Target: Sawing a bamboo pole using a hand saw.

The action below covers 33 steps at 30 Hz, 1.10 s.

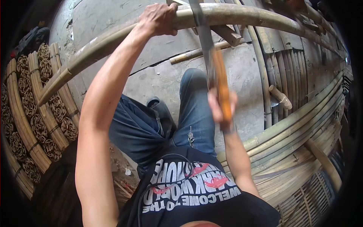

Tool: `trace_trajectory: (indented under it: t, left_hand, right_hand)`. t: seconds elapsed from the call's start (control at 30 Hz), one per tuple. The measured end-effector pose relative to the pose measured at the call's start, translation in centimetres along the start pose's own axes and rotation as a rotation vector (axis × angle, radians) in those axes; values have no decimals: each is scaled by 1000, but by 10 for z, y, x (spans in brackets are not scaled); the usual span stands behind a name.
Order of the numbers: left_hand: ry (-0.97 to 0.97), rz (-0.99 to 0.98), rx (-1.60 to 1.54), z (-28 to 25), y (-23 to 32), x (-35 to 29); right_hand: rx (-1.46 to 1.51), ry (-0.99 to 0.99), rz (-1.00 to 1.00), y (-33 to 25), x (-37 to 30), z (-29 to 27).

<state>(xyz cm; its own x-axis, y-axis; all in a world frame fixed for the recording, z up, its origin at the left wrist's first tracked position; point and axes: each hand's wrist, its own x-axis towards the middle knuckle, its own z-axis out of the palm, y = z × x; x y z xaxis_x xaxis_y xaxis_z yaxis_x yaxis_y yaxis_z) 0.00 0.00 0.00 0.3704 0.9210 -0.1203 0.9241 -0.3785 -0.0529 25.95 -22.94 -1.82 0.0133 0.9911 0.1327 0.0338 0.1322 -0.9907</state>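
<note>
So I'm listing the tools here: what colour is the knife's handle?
Orange-brown, likely wood, on the knife handle in the right hand; head view.

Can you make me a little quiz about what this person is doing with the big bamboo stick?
1. True or false: the left hand holds the thick bamboo pole from above.
2. What does the right hand hold? A) a paintbrush B) a long blade with an orange-brown handle C) a rope
3. Fill in: the blade crosses the pole just to the ____ of the left hand.

Key
1. True. The fingers wrap over the pole.
2. B. The hand is blurred, but its grip is around the handle.
3. Right. The blade meets the pole beside the hand, apart from it.
</note>
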Motion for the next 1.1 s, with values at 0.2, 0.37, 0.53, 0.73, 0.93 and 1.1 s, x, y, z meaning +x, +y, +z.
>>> trace_trajectory:
  t: [0.2,0.37,0.53,0.73,0.93,1.1]
  left_hand:
    - [-23,-35,-26,-10,-7,5]
    - [85,45,-52,0,-12,12]
    - [-71,-45,-37,-12,-5,9]
    - [-66,-27,-95,-4,-2,14]
    - [-19,-46,-60,-15,-5,7]
    - [-72,-29,-71,-9,3,18]
  right_hand:
    - [-131,-145,-140,-9,-13,-1]
    - [-109,-107,43,-2,32,7]
    - [-52,-151,-136,-9,-59,-30]
    - [-79,-87,27,11,64,23]
    - [-96,-200,-128,5,-87,-39]
    - [-111,-33,-11,15,48,28]
